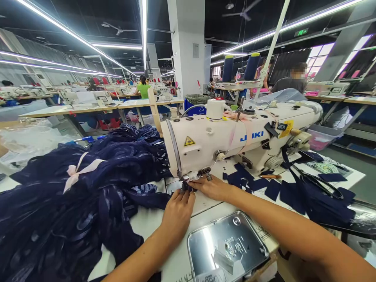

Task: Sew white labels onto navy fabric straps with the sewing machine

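A white sewing machine (211, 137) with blue lettering stands before me. Both of my hands meet at its presser foot (185, 185). My left hand (178, 209) lies in front of the foot, its fingers close together and pressed on navy fabric (160, 200) that runs in from the left pile. From the right, my right hand (213, 188) reaches under the machine's arm, fingertips closed on a small dark piece of the fabric beside the needle. The fingers and foot partly hide that piece.
A large navy garment heap (117, 164) with a pale pink ribbon (78, 174) fills the left side. A metal tray (227, 246) holds labels. Navy patches (273, 188), black scissors (319, 182) and an orange-handled tool (272, 176) lie right. People sit at machines beyond.
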The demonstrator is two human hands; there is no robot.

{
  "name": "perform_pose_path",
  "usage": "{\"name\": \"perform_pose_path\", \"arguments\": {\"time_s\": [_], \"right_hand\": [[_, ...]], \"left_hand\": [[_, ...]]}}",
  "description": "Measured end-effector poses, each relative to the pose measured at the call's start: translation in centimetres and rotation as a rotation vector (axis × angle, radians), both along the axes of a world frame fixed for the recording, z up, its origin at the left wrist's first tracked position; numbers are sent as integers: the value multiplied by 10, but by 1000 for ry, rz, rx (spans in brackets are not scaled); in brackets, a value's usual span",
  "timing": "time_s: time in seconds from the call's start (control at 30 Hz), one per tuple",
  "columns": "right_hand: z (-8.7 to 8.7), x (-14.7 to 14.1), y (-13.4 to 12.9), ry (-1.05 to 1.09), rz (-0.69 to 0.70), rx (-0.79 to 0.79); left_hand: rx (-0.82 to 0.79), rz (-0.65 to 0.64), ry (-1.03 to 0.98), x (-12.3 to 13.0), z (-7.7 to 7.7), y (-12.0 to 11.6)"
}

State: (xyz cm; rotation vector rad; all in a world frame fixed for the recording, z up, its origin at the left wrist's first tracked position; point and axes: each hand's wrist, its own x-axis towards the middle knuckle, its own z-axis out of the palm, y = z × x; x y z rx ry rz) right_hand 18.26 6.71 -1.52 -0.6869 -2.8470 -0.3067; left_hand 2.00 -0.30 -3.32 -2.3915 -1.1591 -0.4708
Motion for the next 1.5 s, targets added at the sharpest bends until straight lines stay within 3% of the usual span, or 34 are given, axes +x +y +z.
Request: {"name": "perform_pose_path", "arguments": {"time_s": [0.23,0.33,0.47,0.7,1.03,1.2,1.4,1.5], "right_hand": [[-1,0,2,83,-4,-19],[-1,2,-1,119,-2,-65],[-3,2,-14,152,0,-134],[-10,-3,-19,186,-16,-113],[-9,1,-9,302,2,-323],[-10,5,-4,386,42,-380],[-11,7,-2,359,156,-259],[-11,7,-4,296,148,-168]], "left_hand": [[-129,-74,-113,-24,12,-11],[-184,-64,-142,-37,22,-3],[-142,-1,-186,-48,28,16],[-131,-8,-144,-33,25,17],[27,-55,-37,-23,18,21],[19,-69,-56,-21,16,22],[-4,-87,-73,-22,14,24],[-49,-113,-88,-27,14,22]]}}
